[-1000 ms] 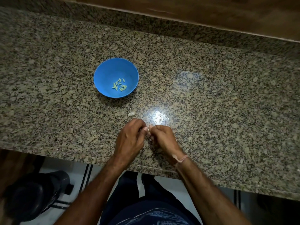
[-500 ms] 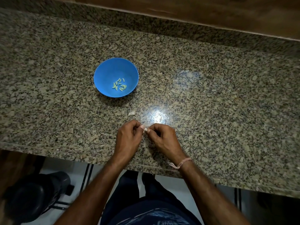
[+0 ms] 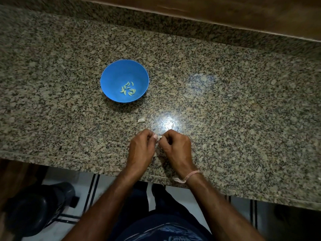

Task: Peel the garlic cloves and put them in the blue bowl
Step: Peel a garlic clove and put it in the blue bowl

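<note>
A blue bowl stands on the granite counter and holds several peeled garlic cloves. Nearer the counter's front edge, my left hand and my right hand meet with curled fingers. Together they pinch one small pale garlic clove between the fingertips; most of it is hidden by the fingers. A small white piece of garlic or skin lies on the counter between the hands and the bowl.
A raised granite ledge and a wooden strip run along the back. Below the front edge, a black container stands on the floor at the left. A thread band circles my right wrist.
Both hands have stayed in place over the front of the counter, their fingers shifting slightly on the clove. My right wrist has turned a little outward. The bowl has not moved.
</note>
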